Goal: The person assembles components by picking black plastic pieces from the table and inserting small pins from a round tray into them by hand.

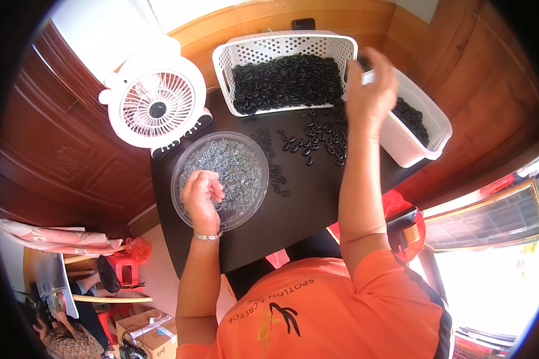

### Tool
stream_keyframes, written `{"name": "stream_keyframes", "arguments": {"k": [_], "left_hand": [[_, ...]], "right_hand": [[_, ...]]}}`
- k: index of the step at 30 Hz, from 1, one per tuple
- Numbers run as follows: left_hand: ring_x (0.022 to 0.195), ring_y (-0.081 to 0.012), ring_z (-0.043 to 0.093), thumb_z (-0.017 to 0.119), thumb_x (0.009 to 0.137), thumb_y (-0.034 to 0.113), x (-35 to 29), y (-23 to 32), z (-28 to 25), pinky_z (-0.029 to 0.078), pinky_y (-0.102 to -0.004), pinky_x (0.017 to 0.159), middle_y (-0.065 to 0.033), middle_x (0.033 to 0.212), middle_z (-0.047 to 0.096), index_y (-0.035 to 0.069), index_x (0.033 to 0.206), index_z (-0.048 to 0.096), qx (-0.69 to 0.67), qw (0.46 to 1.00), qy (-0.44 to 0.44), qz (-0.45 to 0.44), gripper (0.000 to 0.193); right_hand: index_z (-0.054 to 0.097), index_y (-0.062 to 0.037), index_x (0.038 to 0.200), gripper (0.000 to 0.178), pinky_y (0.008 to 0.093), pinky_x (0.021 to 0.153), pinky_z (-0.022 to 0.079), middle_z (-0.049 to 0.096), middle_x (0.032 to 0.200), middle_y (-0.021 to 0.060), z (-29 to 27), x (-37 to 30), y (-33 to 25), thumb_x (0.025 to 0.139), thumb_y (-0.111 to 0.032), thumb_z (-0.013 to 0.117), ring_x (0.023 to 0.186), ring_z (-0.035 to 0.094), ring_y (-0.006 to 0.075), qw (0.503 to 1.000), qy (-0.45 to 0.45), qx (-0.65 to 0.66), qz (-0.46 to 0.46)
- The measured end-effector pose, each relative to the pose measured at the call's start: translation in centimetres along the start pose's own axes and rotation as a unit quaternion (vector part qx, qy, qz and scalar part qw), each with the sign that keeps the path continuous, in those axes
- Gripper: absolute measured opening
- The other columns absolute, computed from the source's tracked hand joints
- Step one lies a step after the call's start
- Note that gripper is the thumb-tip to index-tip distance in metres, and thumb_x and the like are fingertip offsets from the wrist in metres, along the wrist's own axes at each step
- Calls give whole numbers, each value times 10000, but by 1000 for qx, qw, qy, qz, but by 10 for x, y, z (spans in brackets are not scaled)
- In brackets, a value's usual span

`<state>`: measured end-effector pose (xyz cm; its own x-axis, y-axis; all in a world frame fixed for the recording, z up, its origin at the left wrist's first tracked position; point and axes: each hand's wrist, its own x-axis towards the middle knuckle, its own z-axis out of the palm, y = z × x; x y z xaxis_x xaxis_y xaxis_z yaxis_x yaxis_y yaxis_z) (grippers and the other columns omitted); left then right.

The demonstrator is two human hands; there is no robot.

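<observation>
My left hand point(202, 197) is held over a round clear tub point(262, 192) of small silvery screw-like pins point(233, 164). Its fingers curl inward, and whatever they hold is hidden. My right hand point(372, 96) reaches far across, above the adjoining ends of two white containers. Between its thumb and fingers shows a small black piece point(363, 61), slightly blurred. Many black oval ring-like pieces point(287, 81) fill the perforated white basket point(224, 66). More of them point(410, 116) lie in the plain white bin point(401, 146) at the right.
Loose black pieces point(311, 140) are scattered on the dark table point(293, 209) before the basket. At the back left stands a white fan point(157, 110). Wooden panels point(257, 18) close in the far side. A cardboard box point(147, 335) and another person point(72, 335) are at lower left.
</observation>
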<state>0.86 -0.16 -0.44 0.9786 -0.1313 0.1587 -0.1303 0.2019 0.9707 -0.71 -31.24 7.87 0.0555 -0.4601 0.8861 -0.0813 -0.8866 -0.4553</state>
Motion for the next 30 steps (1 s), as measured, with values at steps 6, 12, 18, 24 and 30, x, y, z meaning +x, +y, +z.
{"name": "stream_keyframes", "arguments": {"k": [6,12,18,24,30], "left_hand": [[452,-85,461,479,876,194,0,-2,-3,347,-195,425,-42,589,534,14,783,582,3,1000,-5,-9,227],[466,-81,462,479,867,182,0,2,-5,342,-197,439,-34,587,528,22,770,582,2,1000,-9,-15,214],[469,-90,473,469,869,222,3,-3,-10,348,-201,440,-36,600,533,34,787,568,28,999,-33,-14,228],[458,-77,458,471,852,155,3,1,-6,335,-191,426,-28,587,525,28,737,582,5,1000,-21,-23,204],[449,-73,455,473,847,152,3,1,-8,330,-187,419,-25,577,522,27,731,586,-1,999,-11,-30,205]], "right_hand": [[648,-88,922,179,391,825,439,616,960,90,6,-9,16,754,-148,637,936,537,282,998,-59,-20,7],[684,-109,798,116,412,754,480,627,818,135,45,-52,28,716,-164,623,855,587,323,909,-417,-13,10],[694,-128,828,157,394,770,497,634,877,119,62,-71,35,685,-178,651,893,608,313,814,-575,-61,56],[687,-119,877,198,385,771,504,628,962,105,66,-76,27,695,-193,665,890,618,293,815,-557,-159,-21],[685,-103,881,200,375,760,508,638,933,111,61,-73,18,710,-202,658,895,618,281,815,-559,-150,11]]}}
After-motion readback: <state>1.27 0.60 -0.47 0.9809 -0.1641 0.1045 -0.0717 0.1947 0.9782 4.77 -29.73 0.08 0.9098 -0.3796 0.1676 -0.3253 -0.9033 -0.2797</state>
